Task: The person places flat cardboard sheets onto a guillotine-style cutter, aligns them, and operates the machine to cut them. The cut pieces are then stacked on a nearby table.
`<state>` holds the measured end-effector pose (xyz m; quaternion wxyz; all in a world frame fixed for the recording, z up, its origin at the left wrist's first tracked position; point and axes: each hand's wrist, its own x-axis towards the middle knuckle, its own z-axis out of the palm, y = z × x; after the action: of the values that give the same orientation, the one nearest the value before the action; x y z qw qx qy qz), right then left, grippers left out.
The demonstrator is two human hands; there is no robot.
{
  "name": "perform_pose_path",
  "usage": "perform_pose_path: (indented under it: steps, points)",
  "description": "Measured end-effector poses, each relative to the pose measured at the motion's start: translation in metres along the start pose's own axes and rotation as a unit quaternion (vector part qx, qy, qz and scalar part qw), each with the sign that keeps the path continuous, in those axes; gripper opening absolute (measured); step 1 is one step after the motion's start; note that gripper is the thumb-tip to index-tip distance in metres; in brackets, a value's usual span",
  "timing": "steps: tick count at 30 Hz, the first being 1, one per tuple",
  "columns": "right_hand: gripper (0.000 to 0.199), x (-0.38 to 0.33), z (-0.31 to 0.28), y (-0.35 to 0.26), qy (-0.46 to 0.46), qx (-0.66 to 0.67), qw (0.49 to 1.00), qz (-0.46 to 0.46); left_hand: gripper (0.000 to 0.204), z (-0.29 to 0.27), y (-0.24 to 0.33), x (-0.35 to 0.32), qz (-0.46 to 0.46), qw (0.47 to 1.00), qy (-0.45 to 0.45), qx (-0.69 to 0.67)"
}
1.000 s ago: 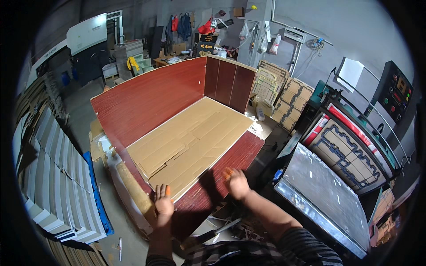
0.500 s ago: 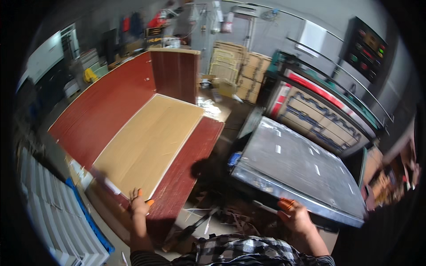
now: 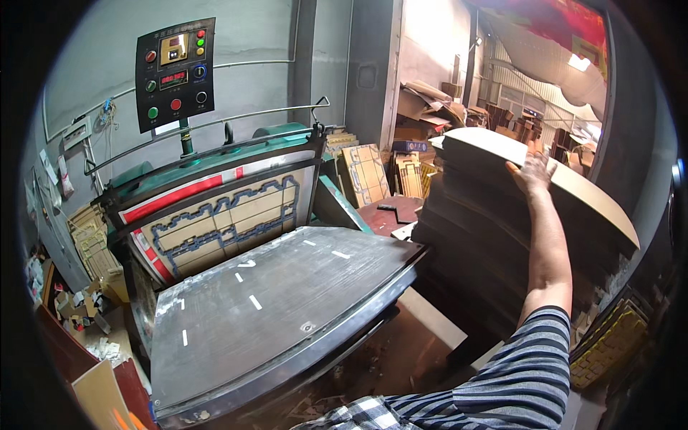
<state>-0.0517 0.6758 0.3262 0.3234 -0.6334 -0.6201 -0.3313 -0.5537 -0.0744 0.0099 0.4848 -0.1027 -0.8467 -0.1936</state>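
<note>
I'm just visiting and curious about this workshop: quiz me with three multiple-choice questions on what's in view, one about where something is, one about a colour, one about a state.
1. Where does the right hand rest?
A. On the grey metal plate
B. On the top sheet of the tall cardboard stack
C. On the control panel

2. What colour is the sleeve on the raised arm?
A. Plain red
B. Yellow
C. Dark with light stripes

3. How does the top cardboard sheet lie?
A. Flat and level
B. Tilted, its far end raised off the stack
C. Rolled into a tube

Answers: 1 B, the fingers lie on the top sheet of the stack, right of the metal plate. 2 C, the sleeve shows dark and light bands. 3 B, the sheet slopes, with a gap under its far end.
</note>
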Motion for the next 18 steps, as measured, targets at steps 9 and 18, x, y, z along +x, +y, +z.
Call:
perform_pose_path:
  steps: [9,18]
  points:
    - [0.022,0.025,0.025,0.082,-0.039,-0.066,0.981,-0.177,0.045,0.053,0.106,0.008,0.114,0.971,-0.157,-0.142]
    - [0.031,-0.08,-0.131,-0.041,0.343,0.095,0.884,-0.304,0.039,0.017,0.179,0.051,0.124,0.936,-0.039,-0.327]
